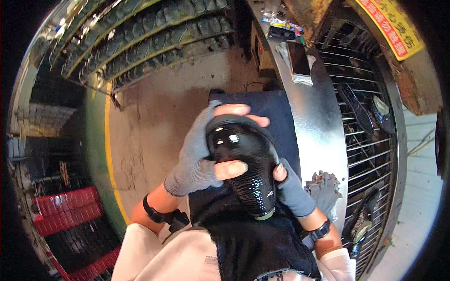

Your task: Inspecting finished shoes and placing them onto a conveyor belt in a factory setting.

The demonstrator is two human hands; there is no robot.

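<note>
While both hands hold it over the lap, the glossy black shoe appears well along: its upper is already shaped and shiny, and a dark edge rounds the toe. Its underside faces away, so I cannot tell whether work remains there; handling seems unfinished, since it has not been put down. The left hand wraps the toe end, thumb across the upper; the right hand grips the opposite side nearer the narrow end, most fingers hidden. Both wear grey knit fingerless gloves.

The toe is smooth, bulbous and mirror-like, the stretch below it finely ridged, tapering to a pale greenish end. Soft black cloth covers the lap. To the right, a crumpled grey glove lies on a brushed-metal bench. Beyond it, dark shoes rest on a rack of thin bars. Farther off, slanted shelves carry rows of dark, rounded shapes.
</note>
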